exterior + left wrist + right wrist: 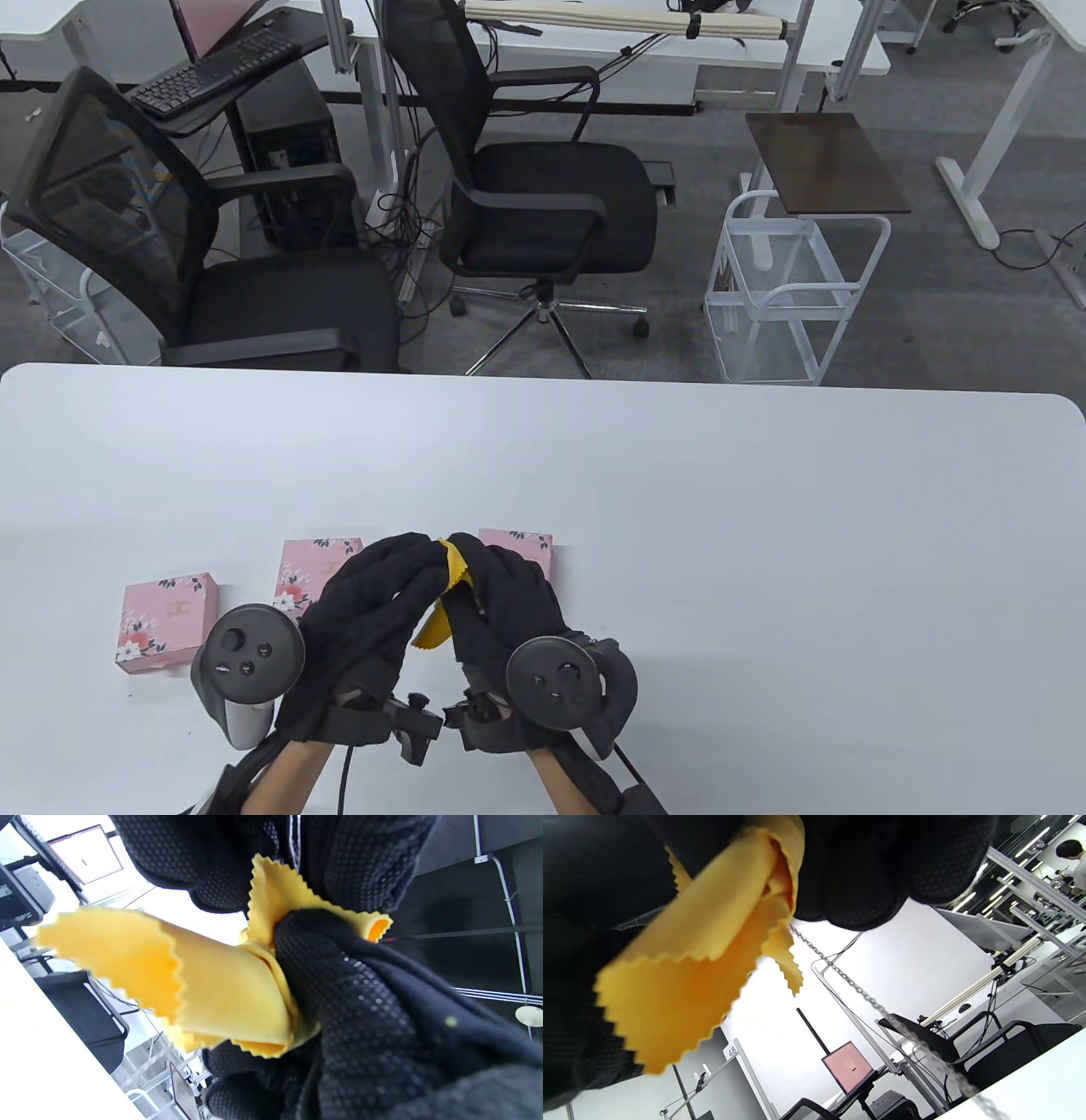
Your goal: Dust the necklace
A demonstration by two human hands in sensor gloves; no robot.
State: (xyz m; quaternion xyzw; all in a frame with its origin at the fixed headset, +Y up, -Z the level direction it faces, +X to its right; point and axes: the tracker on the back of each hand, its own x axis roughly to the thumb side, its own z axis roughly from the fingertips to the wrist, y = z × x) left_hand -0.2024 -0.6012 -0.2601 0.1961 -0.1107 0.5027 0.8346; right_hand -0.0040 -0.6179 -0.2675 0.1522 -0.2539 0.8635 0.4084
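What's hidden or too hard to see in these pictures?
- Necklace chain: right wrist view only; its top is under the yellow cloth, its lower end blurs out.
- Table view: left hand and right hand hide the chain and each grip.
- Middle pink box: partly behind the left hand.

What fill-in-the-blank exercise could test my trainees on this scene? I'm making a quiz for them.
1. Both gloved hands, left hand and right hand, pinch a cloth coloured ____.
2. The number of pink boxes on the table is ____.
3. In the right wrist view, a thin metal ____ hangs out from under the cloth.

Missing words: yellow; three; chain
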